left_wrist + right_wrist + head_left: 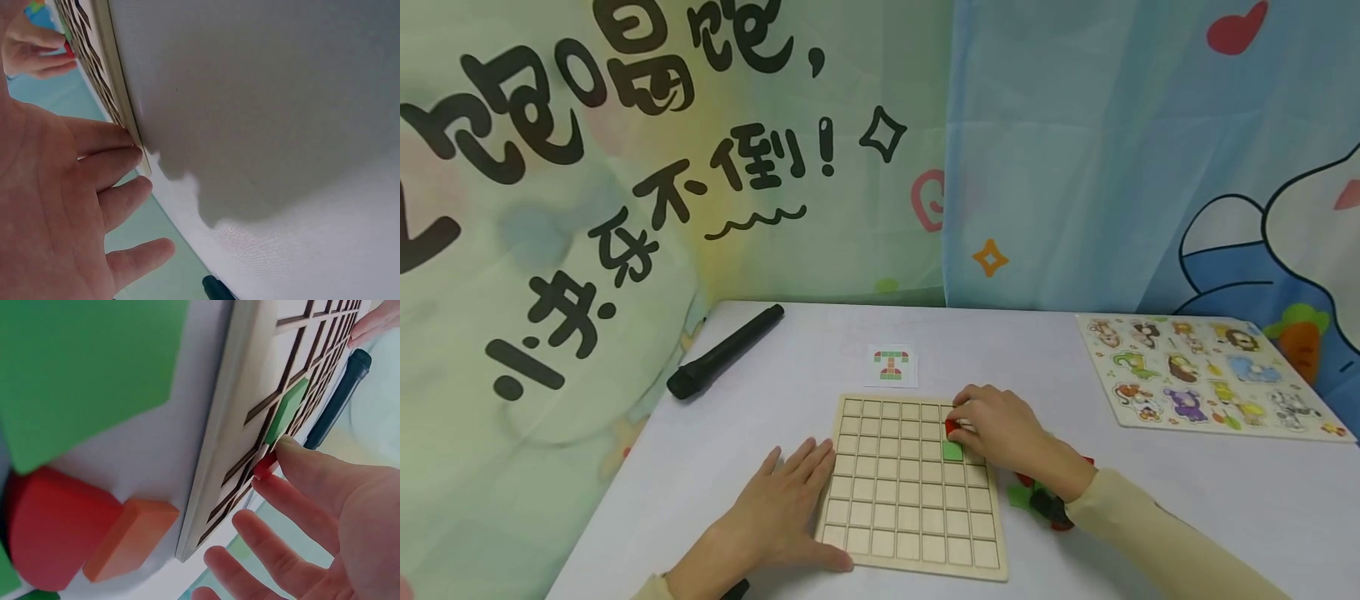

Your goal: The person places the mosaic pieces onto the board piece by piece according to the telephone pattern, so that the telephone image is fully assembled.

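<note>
A wooden grid board (906, 492) lies on the table, with a green square piece (952, 451) in a cell near its upper right. Just beyond that piece, my right hand (1011, 429) pinches a small red piece (952, 427) between thumb and index finger; the right wrist view shows the red piece (265, 465) against the board beside the green one (287, 411). My left hand (778, 508) lies along the board's left edge, fingers extended and thumb at the near corner. In the left wrist view its fingertips touch the board's side (128, 112).
A small pattern card (891, 366) lies beyond the board. Loose green, red and orange pieces (1019, 497) are right of the board, partly under my right forearm. A black marker-like stick (726, 352) is at the back left, an animal picture board (1217, 379) at the back right.
</note>
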### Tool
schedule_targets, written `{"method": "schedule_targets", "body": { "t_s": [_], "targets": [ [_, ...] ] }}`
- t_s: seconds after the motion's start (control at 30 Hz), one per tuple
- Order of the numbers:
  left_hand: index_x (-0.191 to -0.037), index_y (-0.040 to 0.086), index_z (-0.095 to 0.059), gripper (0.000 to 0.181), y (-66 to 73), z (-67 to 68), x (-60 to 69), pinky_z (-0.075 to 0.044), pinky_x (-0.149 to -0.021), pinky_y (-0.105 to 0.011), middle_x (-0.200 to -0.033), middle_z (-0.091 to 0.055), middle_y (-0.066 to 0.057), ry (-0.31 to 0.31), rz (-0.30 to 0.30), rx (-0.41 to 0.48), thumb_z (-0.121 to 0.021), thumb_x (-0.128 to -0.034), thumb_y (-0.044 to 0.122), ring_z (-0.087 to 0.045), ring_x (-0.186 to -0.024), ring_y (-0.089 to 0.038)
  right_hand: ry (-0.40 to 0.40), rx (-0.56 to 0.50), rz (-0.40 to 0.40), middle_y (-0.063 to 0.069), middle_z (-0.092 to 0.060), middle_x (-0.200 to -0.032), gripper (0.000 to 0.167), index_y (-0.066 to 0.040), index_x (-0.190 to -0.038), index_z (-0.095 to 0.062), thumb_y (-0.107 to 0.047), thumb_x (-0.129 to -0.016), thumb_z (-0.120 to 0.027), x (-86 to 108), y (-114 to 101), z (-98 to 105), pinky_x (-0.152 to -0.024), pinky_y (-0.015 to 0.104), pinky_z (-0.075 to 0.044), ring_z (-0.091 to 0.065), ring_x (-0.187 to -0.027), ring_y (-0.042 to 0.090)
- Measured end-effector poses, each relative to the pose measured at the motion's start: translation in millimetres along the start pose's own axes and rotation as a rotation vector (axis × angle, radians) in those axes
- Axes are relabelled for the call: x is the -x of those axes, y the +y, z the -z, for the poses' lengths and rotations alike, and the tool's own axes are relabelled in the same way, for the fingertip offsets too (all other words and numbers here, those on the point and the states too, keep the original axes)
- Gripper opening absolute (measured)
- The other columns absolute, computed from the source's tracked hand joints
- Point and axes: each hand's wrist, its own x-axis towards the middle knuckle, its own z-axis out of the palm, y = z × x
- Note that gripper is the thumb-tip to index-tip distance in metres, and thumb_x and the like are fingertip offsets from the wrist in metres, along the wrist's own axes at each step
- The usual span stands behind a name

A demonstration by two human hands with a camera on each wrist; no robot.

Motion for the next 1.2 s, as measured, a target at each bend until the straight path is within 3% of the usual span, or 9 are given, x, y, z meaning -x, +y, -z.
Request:
{"method": "schedule_targets", "body": {
  "t_s": [0.4,0.93,1.2],
  "targets": [
    [-0.159,0.004,-0.033,0.132,0.6,0.2,0.0,-0.031,-0.121,-0.065,-0.169,-0.031,-0.011,0.003,0.003,-0.011,-0.062,-0.0664,0.093,-0.030,-0.157,-0.032,-0.024,0.006,-0.004,0.006,-0.072,-0.113,0.023,-0.016,-0.107,-0.082,-0.030,-0.088,-0.081,-2.5,-1.4,-3.6,-0.074,0.040,-0.055,-0.066,-0.096,0.025],
    [-0.160,0.004,-0.032,0.132,0.6,-0.2,0.0,-0.030,-0.121,-0.065,-0.169,-0.031,-0.010,0.004,0.008,-0.007,-0.062,-0.0665,0.093,-0.030,-0.157,-0.032,0.072,0.197,0.079,0.005,-0.075,-0.107,0.015,-0.021,-0.097,-0.083,-0.031,-0.087,-0.081,-0.8,-3.9,-6.2,-0.064,0.039,-0.055,-0.067,-0.086,0.026],
    [-0.160,0.004,-0.032,0.131,-0.8,-2.6,-1.7,-0.030,-0.120,-0.066,-0.169,-0.031,-0.011,0.008,0.009,-0.012,-0.062,-0.0673,0.092,-0.030,-0.157,-0.033,0.097,0.190,0.093,0.006,-0.075,-0.109,0.014,-0.021,-0.099,-0.083,-0.030,-0.088,-0.080,1.4,-3.1,-6.0,-0.063,0.039,-0.055,-0.068,-0.088,0.026]
  ]
}}
